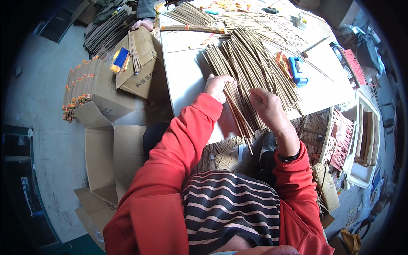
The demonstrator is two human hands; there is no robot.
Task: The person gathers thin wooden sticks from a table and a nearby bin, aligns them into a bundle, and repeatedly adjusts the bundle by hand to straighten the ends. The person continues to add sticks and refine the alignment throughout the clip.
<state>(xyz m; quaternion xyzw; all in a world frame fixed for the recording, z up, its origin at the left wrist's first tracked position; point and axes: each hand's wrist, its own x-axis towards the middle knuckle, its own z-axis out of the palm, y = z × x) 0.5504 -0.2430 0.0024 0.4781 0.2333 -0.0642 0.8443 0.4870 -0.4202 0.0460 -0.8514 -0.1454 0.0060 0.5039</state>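
Observation:
A large pile of thin brown incense sticks [250,55] lies on the white table [187,63] in front of me. At the pile's near left side, my left hand [217,87] is closed around a small bunch of incense sticks [239,112], whose lower ends slant out past the table's near edge. My right hand [267,104] is over the near part of the pile, its fingers curled inward. What its fingertips pinch, if anything, cannot be made out.
A blue tape dispenser [298,72] stands right of the pile. A wrapped bundle [193,29] and more loose sticks [272,25] lie farther back. Cardboard boxes [100,157] and stacked bundles [78,89] are at left. Another person's hand [142,24] shows beyond. A white tub [361,170] sits at right.

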